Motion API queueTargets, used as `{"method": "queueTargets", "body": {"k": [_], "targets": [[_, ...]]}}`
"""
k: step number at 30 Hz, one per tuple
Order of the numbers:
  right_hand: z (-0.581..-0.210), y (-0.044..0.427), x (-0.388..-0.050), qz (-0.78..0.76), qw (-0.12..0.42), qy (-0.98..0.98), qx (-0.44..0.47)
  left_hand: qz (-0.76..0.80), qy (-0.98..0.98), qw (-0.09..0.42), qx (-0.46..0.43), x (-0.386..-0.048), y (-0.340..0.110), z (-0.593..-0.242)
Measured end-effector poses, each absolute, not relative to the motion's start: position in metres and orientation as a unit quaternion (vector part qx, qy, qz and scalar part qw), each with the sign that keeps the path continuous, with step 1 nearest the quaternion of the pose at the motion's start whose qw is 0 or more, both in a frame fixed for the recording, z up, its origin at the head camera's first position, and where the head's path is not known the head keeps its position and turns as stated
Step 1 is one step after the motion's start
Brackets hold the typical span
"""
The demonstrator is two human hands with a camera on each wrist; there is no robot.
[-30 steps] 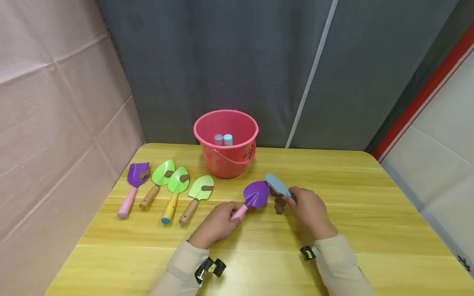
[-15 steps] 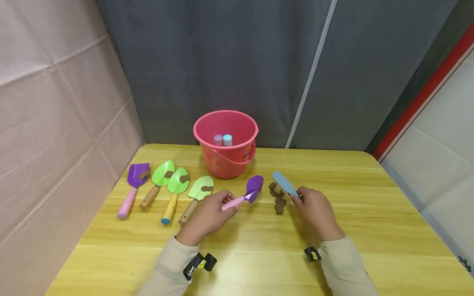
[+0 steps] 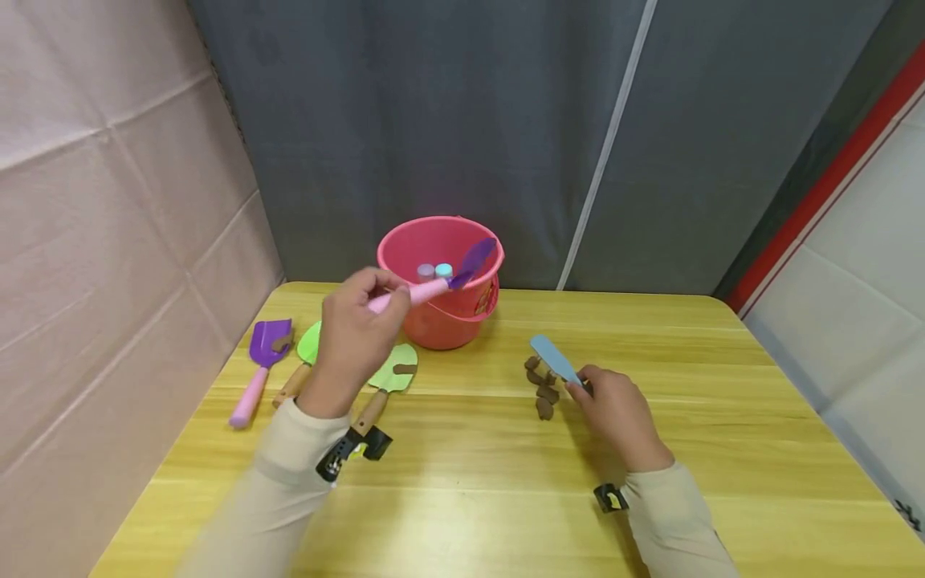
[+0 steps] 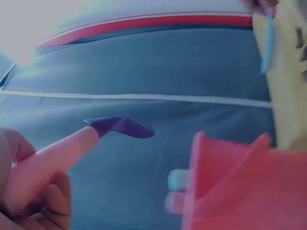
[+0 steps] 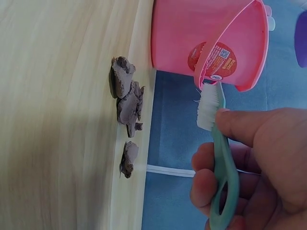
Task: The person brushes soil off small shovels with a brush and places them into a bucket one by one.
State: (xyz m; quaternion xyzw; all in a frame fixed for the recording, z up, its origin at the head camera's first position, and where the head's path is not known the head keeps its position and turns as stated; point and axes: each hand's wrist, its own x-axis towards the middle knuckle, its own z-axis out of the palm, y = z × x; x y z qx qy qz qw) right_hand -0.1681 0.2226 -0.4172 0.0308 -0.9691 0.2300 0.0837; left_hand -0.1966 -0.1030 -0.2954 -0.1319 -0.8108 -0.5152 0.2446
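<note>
My left hand [image 3: 357, 329] grips the pink handle of a purple hand trowel [image 3: 426, 292], raised in front of the red bucket [image 3: 433, 333]. In the head view the blade overlaps the bucket's right rim; whether it is over the opening I cannot tell. The blade looks bare in the left wrist view. My right hand [image 3: 621, 417] holds a blue-green brush [image 5: 223, 158] by its handle, thumb near the white bristles. Beside the brush, several brown clumps [image 3: 545, 393] lie on the table. Two round-ended things, one lilac [image 3: 425, 271] and one turquoise [image 3: 444, 270], stand in the bucket.
A purple square-ended shovel [image 3: 269, 341] lies far left. Near it are a green trowel [image 3: 309, 343] and a pale green trowel [image 3: 393, 369]; my left hand covers things between them. Brown pieces lie on some blades. A grey curtain [image 3: 433, 120] hangs behind the table.
My left hand has lifted the purple trowel from beside the clumps, up and leftward to the bucket. The brush in my right hand moved slightly right, then stayed still.
</note>
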Motion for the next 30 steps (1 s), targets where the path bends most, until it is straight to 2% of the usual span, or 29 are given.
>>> {"method": "queueTargets", "body": {"k": [3, 7, 12, 20, 30], "targets": [[-0.419, 0.223, -0.167, 0.233, 0.079, -0.969, 0.032, -0.508, -0.798, 0.294, -0.14, -0.215, -0.105, -0.27], [-0.42, 0.222, -0.166, 0.235, 0.076, -0.969, 0.035, -0.504, -0.785, 0.324, -0.156, -0.245, -0.106, -0.24], [-0.421, 0.222, -0.164, 0.236, 0.08, -0.968, 0.032, -0.467, -0.817, 0.302, -0.154, -0.283, -0.104, -0.222], [-0.42, 0.219, -0.164, 0.238, 0.081, -0.967, 0.038, -0.398, -0.879, 0.241, -0.102, -0.318, -0.114, -0.242], [-0.423, 0.218, -0.164, 0.239, 0.075, -0.967, 0.041, -0.301, -0.926, 0.176, -0.147, -0.331, -0.121, -0.279]]}}
